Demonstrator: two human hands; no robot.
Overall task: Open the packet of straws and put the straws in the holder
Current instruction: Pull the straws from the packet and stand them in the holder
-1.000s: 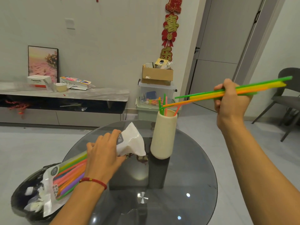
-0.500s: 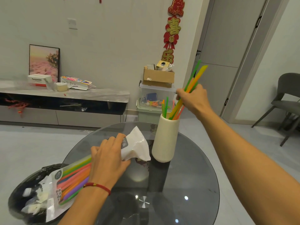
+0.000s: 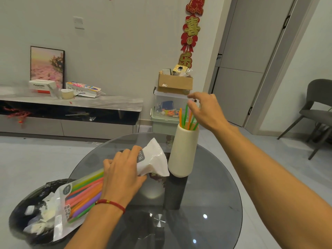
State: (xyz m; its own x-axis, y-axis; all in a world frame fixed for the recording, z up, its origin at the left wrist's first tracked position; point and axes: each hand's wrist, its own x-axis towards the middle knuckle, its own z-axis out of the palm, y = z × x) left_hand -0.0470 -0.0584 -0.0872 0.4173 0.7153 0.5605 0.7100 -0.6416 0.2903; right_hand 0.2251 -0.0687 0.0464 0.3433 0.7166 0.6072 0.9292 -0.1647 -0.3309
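head view, left grip: my left hand (image 3: 124, 174) is curled round the middle of the packet (image 3: 75, 200), fingers wrapped over the plastic, pinning it on the glass table (image 3: 215, 203).
right grip: my right hand (image 3: 204, 109) hangs over the holder with fingers spread and loose, nothing in it.
packet: it lies slanted at the table's near left edge, its white open end (image 3: 154, 162) crumpled toward the holder, its far end over the black bin (image 3: 19, 220).
straws still packed: a thick coloured bundle (image 3: 86, 193) shows through the clear film.
straws placed: a few green and orange ones (image 3: 186, 119) stand in the cream holder (image 3: 183, 151), leaning against its rim.
handling: i judge the straws light, thin, smooth and easy to kink, the film soft and slippery.
where to hold: i'd pinch a small bunch near the ends at the open mouth and draw them out straight while the left hand keeps the packet down.
risk: the tall holder looks tippy if knocked at the rim.
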